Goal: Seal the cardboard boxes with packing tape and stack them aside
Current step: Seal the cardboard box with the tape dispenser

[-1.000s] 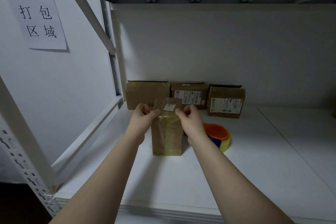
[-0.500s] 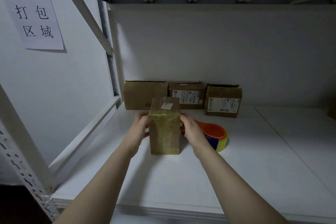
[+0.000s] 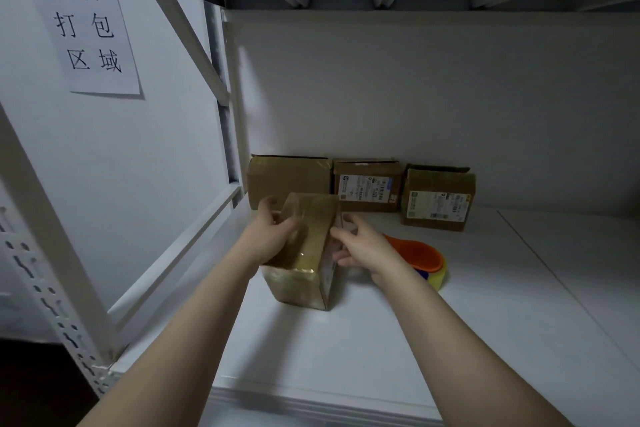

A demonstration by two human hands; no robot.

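Holding the box (image 3: pixel 304 253) from both sides, we curl our left hand (image 3: pixel 273 236) round its upper left edge while our right hand (image 3: pixel 363 246) pinches its right face. It leans tilted, lower end on the white shelf (image 3: pixel 381 340), a tall cardboard block glossy with clear tape. Just behind the right hand lies an orange-cored tape roll (image 3: pixel 426 260); three brown cartons (image 3: pixel 367 184) line the back wall.

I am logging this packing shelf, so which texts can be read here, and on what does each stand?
"寄件 打包 区域": paper sign on the left wall.
Label on middle box: too small to read.
Label on right box: too small to read.
Label on held box: blurred.
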